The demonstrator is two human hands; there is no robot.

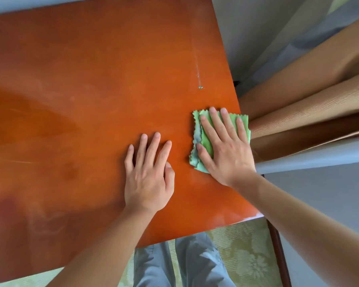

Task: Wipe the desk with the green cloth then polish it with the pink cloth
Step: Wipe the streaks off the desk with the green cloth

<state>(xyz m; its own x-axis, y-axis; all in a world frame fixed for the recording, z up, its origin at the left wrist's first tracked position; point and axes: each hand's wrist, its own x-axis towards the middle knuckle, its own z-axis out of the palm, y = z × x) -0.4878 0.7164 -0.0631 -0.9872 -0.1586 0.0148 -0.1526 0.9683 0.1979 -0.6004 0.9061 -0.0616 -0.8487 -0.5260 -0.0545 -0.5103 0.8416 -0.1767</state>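
The desk [87, 104] has a glossy orange-brown wooden top that fills most of the view. A folded green cloth [203, 139] with zigzag edges lies near the desk's right edge. My right hand [226, 148] presses flat on top of it, fingers spread and pointing away from me. My left hand [147, 175] rests flat on the bare wood just left of the cloth, holding nothing. A pale streak and tiny green specks [200, 87] mark the surface beyond the cloth. No pink cloth is in view.
Tan curtains [311, 104] hang right of the desk's right edge, against a grey wall [327, 191]. Below the near edge are my grey trousers [187, 264] and a green patterned floor mat [245, 253]. A dark wooden post [278, 251] stands at the lower right.
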